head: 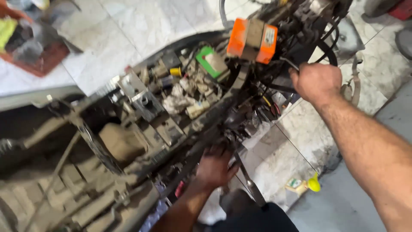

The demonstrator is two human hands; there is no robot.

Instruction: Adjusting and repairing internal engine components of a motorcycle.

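1. Two hands work on the dusty stripped vehicle frame (141,129), which looks heavy and rigid, best gripped by its bars.
2. My left hand (214,165) presses, fingers spread, under its middle.
3. My right hand (316,81) is closed, probably around a thin metal tool (289,63), below the orange box (252,40).

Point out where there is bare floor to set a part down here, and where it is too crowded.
Bare tiles lie upper left, between the red tray and the dusty frame, and lower right near the yellow-capped bottle. It is crowded around the orange block, where the right hand grips among cables; the left hand is wedged under the frame.
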